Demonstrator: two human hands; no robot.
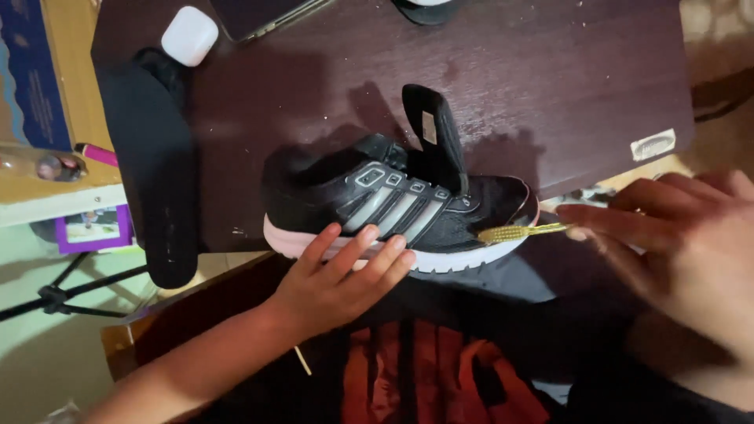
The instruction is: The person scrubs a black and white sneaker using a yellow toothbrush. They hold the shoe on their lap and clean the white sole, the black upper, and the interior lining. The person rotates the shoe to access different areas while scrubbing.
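The black shoe [397, 208] lies lengthwise along the worktop's [565, 86] near edge; left hand [338, 279] steadies its side, fingers spread; right hand [675, 251] pinches the gold lace [518, 232] at the toe.

White case [189, 34], black insole [157, 180]

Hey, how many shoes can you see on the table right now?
1. The black shoe lies at the table's near edge, steadied by the left hand. A dark shape at the far edge may be another; cannot tell.
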